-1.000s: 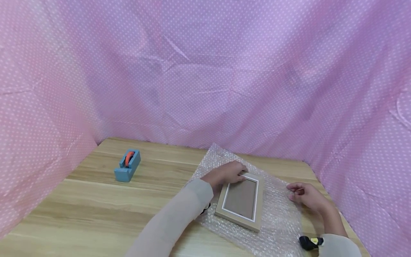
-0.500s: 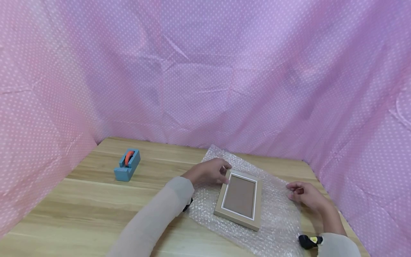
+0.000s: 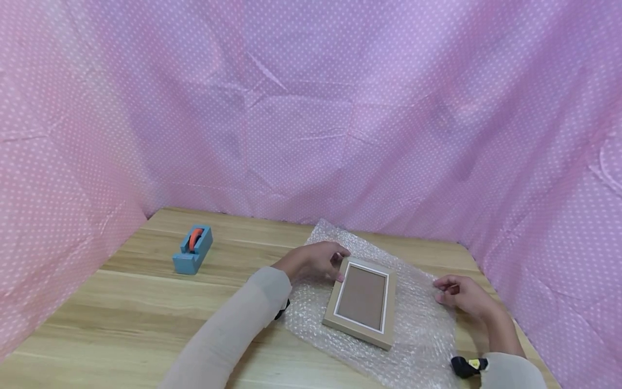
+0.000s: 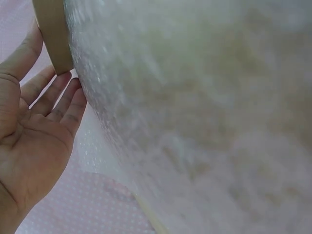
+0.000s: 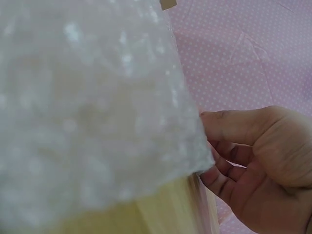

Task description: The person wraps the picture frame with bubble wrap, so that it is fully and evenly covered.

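A tan picture frame (image 3: 362, 297) with a white inner border lies face up on a sheet of bubble wrap (image 3: 423, 329). At its far left corner my left hand (image 3: 323, 259) holds it, thumb on the left edge and fingers round the corner. The left wrist view shows this hand (image 4: 41, 122) with its fingertips against the frame's tan edge (image 4: 54, 34). My right hand (image 3: 464, 296) pinches the right corner of the bubble wrap between thumb and fingers. In the right wrist view that corner of the bubble wrap (image 5: 185, 141) meets the hand (image 5: 258, 161).
A blue tape dispenser (image 3: 193, 250) with an orange reel stands at the left of the wooden table (image 3: 146, 319). Pink dotted cloth (image 3: 311, 135) hangs behind the table and along both sides. The bubble wrap's far corner reaches near the table's back edge.
My left hand has slid left from the frame's far edge to its far left corner. The frame has shifted very slightly left. My right hand has stayed in place.
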Demonstrator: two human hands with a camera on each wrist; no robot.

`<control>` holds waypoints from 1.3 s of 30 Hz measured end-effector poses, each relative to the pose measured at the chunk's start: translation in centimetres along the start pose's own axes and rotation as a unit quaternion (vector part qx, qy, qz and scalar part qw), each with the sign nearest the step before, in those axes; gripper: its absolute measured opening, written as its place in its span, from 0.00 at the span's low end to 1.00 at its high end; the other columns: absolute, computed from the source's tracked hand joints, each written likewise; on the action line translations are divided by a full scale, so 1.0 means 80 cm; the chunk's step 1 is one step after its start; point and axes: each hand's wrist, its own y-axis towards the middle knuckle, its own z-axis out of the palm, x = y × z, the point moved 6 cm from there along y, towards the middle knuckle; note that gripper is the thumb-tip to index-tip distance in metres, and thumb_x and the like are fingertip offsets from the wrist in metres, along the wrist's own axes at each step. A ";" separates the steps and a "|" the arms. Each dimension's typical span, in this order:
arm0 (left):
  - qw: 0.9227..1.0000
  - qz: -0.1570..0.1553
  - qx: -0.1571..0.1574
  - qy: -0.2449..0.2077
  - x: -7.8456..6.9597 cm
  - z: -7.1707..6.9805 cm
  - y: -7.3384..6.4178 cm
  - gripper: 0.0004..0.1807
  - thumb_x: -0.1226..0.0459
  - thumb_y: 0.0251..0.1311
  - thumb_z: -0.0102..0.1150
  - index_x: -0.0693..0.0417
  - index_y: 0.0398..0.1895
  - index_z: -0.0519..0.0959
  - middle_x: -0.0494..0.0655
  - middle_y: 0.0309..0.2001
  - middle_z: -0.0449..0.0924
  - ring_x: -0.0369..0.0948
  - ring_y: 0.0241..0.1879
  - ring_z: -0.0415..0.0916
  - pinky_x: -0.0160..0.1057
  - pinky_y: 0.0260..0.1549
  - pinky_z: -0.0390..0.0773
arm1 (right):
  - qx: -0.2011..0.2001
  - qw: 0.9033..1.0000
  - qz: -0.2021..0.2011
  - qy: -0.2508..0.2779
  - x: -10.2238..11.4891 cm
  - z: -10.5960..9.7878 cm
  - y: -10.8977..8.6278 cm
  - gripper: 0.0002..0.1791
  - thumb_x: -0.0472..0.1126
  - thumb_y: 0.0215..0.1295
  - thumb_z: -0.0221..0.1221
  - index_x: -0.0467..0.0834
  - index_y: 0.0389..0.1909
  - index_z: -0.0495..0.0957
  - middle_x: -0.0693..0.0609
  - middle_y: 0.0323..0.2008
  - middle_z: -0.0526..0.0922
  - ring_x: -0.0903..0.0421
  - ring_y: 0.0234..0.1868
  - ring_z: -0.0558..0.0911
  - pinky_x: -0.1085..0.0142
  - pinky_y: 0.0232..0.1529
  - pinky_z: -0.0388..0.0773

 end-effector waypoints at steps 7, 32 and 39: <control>1.000 0.003 -0.006 0.017 0.001 -0.003 -0.003 0.39 0.56 0.62 0.71 0.50 0.76 0.68 0.47 0.65 0.74 0.43 0.67 0.70 0.42 0.68 0.68 | 0.008 1.000 -0.013 0.004 -0.003 0.004 0.002 0.23 0.35 0.63 0.69 0.28 0.55 0.78 0.43 0.45 0.82 0.55 0.43 0.78 0.70 0.42 0.78; 0.995 0.022 -0.016 0.099 0.000 0.002 0.008 0.46 0.45 0.28 0.89 0.50 0.51 0.73 0.38 0.46 0.72 0.35 0.45 0.71 0.32 0.48 0.74 | 0.072 0.994 -0.062 0.050 -0.002 0.001 -0.004 0.27 0.30 0.60 0.69 0.23 0.58 0.73 0.42 0.43 0.79 0.63 0.41 0.76 0.71 0.40 0.78; 0.989 0.006 -0.017 0.144 -0.002 0.004 0.007 0.44 0.38 0.29 0.85 0.47 0.43 0.70 0.38 0.42 0.71 0.37 0.41 0.69 0.33 0.41 0.74 | 0.072 0.995 -0.057 0.043 -0.001 0.001 -0.004 0.27 0.31 0.60 0.70 0.24 0.58 0.74 0.42 0.45 0.79 0.62 0.42 0.76 0.71 0.41 0.78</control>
